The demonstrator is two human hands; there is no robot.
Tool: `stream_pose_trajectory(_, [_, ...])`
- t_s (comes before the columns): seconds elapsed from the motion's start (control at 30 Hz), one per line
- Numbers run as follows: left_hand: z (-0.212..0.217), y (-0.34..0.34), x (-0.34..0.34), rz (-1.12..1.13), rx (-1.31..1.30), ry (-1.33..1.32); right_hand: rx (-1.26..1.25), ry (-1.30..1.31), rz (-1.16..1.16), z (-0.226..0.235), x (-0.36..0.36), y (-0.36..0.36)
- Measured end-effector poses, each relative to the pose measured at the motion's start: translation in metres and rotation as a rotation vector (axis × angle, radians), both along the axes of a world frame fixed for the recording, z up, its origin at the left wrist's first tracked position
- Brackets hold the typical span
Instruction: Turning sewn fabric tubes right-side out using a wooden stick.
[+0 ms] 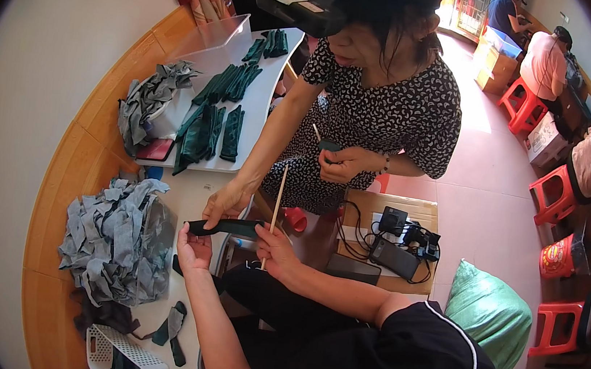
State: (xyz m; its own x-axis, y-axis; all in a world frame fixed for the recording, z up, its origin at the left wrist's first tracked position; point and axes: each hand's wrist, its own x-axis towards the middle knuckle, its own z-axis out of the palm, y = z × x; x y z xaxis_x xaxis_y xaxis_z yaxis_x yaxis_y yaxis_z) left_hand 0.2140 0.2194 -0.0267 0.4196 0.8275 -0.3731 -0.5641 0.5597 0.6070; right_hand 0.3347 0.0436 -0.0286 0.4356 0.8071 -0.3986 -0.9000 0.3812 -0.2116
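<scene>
A dark green fabric strip (232, 227) stretches between my two hands. My left hand (194, 252) pinches its left end. At the other end my right hand (279, 250) is closed on a thin wooden stick (279, 197), which stands nearly upright, and the strip's end lies at those fingers. A co-worker's hand (226, 204) reaches in from above and touches the strip near its left end. The co-worker's other hand (341, 163) holds a small dark green piece with another pale stick (316, 132).
Several folded dark green strips (232, 133) lie on the white table (260, 111). Grey fabric scraps (111, 236) are heaped at the left, above a white perforated basket (143, 368). A cardboard box (420, 210) carries black devices and cables. A green sack (488, 316) stands right; red stools (558, 324) line the far right.
</scene>
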Motion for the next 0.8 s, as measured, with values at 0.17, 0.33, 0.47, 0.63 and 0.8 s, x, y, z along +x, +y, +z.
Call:
stream_pose_trajectory(0.17, [0.009,-0.02,0.012,0.05,-0.04,-0.041,0.03,-0.129,0.033,0.006,0.005,-0.002])
stream_pose_trajectory(0.33, [0.027,-0.08,0.003,0.141,0.238,0.116,-0.11,-0.244,0.199,-0.01,-0.01,-0.035])
stream_pose_trajectory(0.47, [0.019,-0.12,-0.039,0.219,0.474,0.549,-0.197,-0.519,0.447,-0.023,-0.028,-0.062])
stream_pose_trajectory(0.63, [-0.001,-0.154,-0.09,0.339,0.407,0.657,-0.274,-1.277,0.566,-0.028,-0.048,-0.026])
stream_pose_trajectory(0.8, [-0.026,-0.186,-0.109,0.292,0.213,0.581,-0.365,-1.044,0.759,-0.034,-0.065,0.012])
